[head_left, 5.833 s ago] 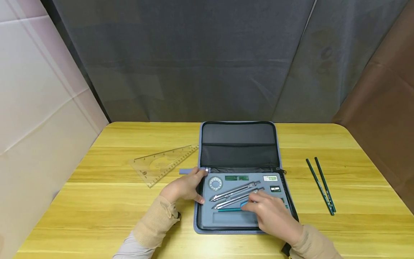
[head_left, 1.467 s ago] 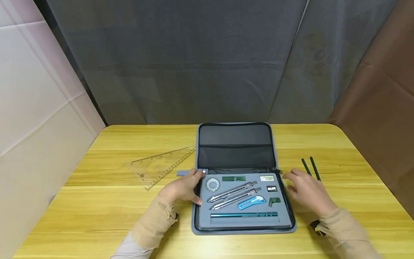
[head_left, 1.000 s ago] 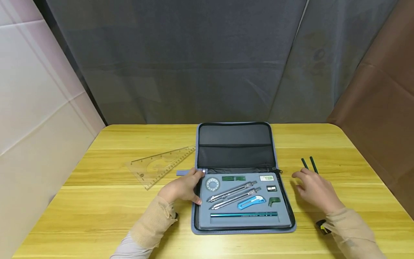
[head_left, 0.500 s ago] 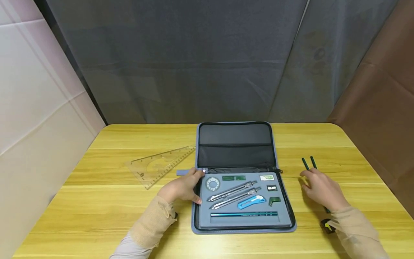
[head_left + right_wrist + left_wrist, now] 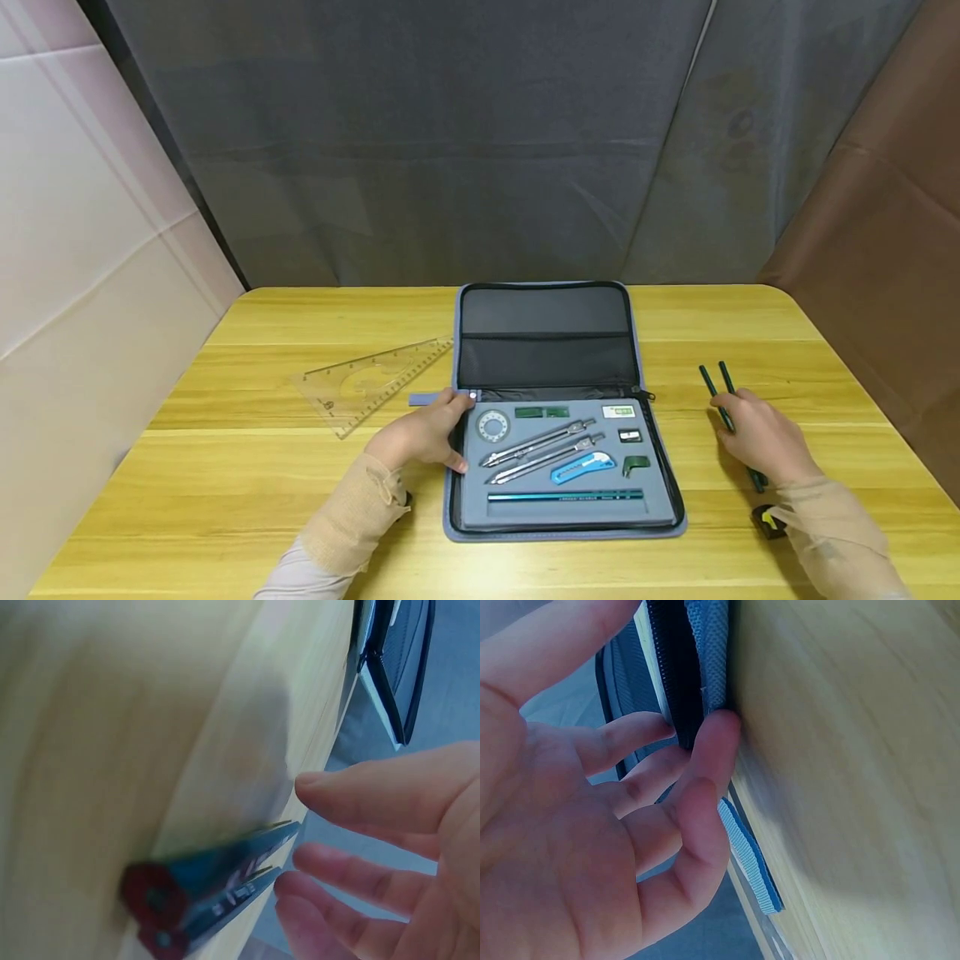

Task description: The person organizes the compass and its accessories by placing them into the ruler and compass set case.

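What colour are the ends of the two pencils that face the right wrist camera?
Dark red on both pencil ends; the right wrist view shows it best.

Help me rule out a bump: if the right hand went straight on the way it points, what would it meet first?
Most likely the two pencils, which lie just ahead of the right hand. Depth is unclear at that spot, so it may be touching them.

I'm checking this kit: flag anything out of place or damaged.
Two green pencils lie right of the open case, a clear set square left, though other tools sit in its tray. No damage shows.
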`<state>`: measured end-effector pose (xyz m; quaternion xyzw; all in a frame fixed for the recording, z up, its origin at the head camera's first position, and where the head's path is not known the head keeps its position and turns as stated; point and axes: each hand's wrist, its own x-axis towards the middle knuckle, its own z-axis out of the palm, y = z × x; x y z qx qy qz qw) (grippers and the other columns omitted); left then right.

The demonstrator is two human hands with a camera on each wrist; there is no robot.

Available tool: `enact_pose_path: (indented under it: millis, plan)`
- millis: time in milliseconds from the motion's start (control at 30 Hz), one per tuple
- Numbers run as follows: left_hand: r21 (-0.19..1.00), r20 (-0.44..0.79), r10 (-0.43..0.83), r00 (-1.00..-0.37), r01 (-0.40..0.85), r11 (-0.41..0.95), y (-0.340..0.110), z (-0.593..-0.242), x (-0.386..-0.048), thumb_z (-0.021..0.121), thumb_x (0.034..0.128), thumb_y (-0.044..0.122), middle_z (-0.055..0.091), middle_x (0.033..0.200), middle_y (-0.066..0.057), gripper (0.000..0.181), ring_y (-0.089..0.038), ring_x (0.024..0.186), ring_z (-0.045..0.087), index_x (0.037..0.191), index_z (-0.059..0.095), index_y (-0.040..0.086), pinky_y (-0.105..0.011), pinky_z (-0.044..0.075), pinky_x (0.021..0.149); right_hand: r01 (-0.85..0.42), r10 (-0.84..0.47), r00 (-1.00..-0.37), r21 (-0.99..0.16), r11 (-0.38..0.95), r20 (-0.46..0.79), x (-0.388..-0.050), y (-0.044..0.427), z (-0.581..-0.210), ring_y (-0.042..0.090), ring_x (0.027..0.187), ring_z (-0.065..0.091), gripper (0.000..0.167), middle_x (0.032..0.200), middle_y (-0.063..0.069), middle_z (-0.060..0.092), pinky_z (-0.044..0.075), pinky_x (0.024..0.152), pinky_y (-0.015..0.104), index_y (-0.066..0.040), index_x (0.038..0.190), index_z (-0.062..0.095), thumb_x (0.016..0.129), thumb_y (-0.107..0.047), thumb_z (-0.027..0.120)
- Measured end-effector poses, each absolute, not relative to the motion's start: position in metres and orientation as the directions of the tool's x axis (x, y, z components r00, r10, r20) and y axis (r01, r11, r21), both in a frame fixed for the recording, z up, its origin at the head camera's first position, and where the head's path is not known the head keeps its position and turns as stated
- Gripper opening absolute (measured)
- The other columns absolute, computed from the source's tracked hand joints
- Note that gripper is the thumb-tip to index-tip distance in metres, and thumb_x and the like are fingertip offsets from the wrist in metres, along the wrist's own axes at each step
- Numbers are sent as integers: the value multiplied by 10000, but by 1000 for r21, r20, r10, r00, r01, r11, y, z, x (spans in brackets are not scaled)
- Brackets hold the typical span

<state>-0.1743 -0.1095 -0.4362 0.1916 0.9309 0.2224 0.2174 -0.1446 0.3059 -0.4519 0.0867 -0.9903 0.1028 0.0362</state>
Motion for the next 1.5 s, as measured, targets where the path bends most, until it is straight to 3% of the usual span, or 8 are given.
enact_pose_path:
  millis: [233,667,967,1500]
  plan:
    - [496,-327,442,-835,246,833,-109,-437,-175,820,622,207,322,1342,-187,854,-338,1194,406,1332,374,49,-450,352,1000,-124,-127,-992,-224,967,1,-143,309,-450,173,567,443,365,827,134,539,343,429,289,27,1085,585,736,-30,675]
    - [507,-317,449,-835,251,825,-109,-437,-176,820,625,196,324,1342,-180,842,-330,1195,405,1328,379,50,-446,352,1000,-84,-104,-993,-266,960,-62,-148,311,-451,172,544,430,398,821,174,575,338,446,292,118,1107,542,737,11,643]
    - [514,-308,458,-834,259,817,-109,-437,-175,820,626,193,335,1325,-181,835,-326,1173,424,1322,384,44,-444,362,992,-112,-130,-991,-311,944,-38,-150,311,-454,167,509,396,400,789,209,555,321,447,280,174,1079,524,689,104,577]
    - [509,-309,460,-832,264,819,-109,-436,-174,822,627,185,347,1312,-172,829,-321,1177,420,1317,387,38,-437,362,993,-100,-124,-991,-313,944,-58,-152,309,-454,187,532,407,433,750,180,533,323,457,287,187,1089,497,665,131,558]
